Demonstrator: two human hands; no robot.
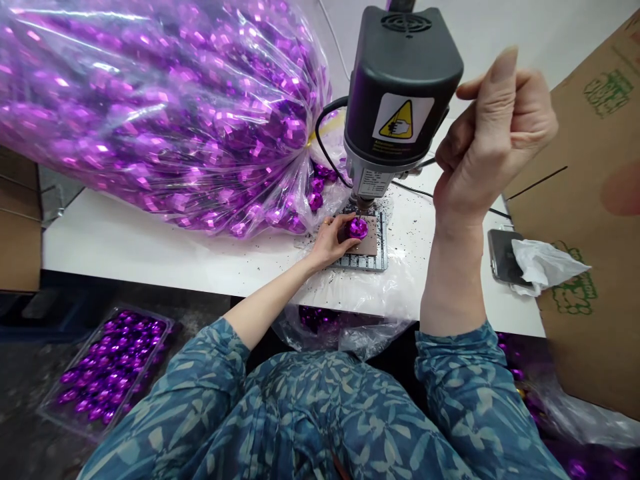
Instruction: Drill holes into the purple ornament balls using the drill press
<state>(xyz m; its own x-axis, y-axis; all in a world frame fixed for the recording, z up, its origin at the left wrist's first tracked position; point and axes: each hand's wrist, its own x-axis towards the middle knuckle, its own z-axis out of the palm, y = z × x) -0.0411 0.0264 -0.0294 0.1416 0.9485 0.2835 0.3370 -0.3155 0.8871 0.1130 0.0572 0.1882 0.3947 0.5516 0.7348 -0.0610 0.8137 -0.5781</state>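
My left hand (331, 241) pinches a shiny purple faceted ball (357, 228) between thumb and fingers. The ball rests on a small brown board (369, 246) on the slotted metal base (384, 257) of a bench drill press (406, 73), right beneath its chuck (366, 201). Raised beside the dark motor housing, on its right, is my right hand (493, 123), its fingers curled closed. Whatever it grips, if anything, is hidden by the hand. Dark shavings lie scattered around the base.
A large clear bag (165, 113) of purple balls fills the table's left side. On the right are a phone-like dark object (503, 253), a crumpled tissue (547, 263) and a cardboard box (595, 200). A clear tray (163, 327) of balls stands low at left.
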